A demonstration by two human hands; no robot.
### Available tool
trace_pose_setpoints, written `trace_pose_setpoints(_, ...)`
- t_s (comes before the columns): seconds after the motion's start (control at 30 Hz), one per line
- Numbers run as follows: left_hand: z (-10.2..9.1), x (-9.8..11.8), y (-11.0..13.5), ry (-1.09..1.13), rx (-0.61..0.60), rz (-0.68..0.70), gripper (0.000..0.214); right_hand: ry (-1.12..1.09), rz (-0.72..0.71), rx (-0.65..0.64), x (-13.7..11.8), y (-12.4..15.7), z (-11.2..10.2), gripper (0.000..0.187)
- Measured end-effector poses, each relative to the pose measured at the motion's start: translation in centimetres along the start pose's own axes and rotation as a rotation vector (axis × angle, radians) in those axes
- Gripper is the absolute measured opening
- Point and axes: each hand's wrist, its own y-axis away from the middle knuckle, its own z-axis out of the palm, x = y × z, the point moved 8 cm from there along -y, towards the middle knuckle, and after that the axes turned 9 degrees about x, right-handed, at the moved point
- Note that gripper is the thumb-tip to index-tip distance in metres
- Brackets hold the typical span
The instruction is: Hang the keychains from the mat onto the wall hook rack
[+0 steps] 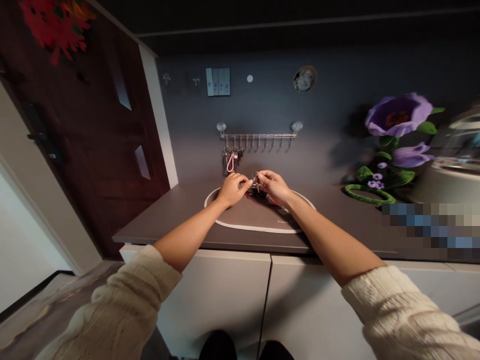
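A small bunch of keys on a metal ring [255,175] is between my two hands, above the oval brown mat [247,217] with a pale rim. My right hand [276,186] pinches the ring from the right, fingertips closed. From the left, my left hand [231,190] has its thumb and fingertips closed at the keys' edge; its exact grip is small to see. More dark and red items [273,201] lie on the mat behind and below the hands, partly covered. Other keys with a pink strap loop [230,163] hang on the left hooks of a clear rail [258,136].
The mat lies on a dark countertop [157,215] above white cabinet doors [225,285]. Purple artificial flowers [399,117] and a pale lampshade [438,182] stand at the right. A dark red door [112,130] is at the left. Small hooks [196,81] are on the back wall.
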Motion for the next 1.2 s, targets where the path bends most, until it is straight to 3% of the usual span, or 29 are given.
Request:
trace_pose_setpoints(0.13,0.2,-1.2,0.0,0.094,0.039,-0.13,0.02,0.041,0.024,-0.023,0.8,0.0,0.5,0.033)
trace_pose_setpoints(0.33,1.0,-2.0,0.0,0.149,0.01,-0.176,0.017,0.059,0.028,-0.092,1.4,0.2,1.3,0.033)
trace_pose_setpoints(0.67,1.0,-3.1,0.3,0.287,0.061,-0.395,0.016,0.061,0.086,-0.029,1.6,0.5,1.1,0.033)
trace_pose_setpoints(0.8,1.3,-3.1,0.3,0.316,0.068,-0.395,0.017,0.093,0.059,-0.002,1.4,0.5,1.1,0.035)
trace_pose_setpoints(1.03,1.0,-2.9,0.2,0.27,0.114,-0.34,0.022,0.232,-0.119,0.054,0.3,-0.5,1.0,0.03)
trace_pose_setpoints(1.2,0.9,-3.7,0.4,0.133,0.146,-0.337,0.026,0.195,-0.108,0.086,-0.3,-1.9,1.0,0.034)
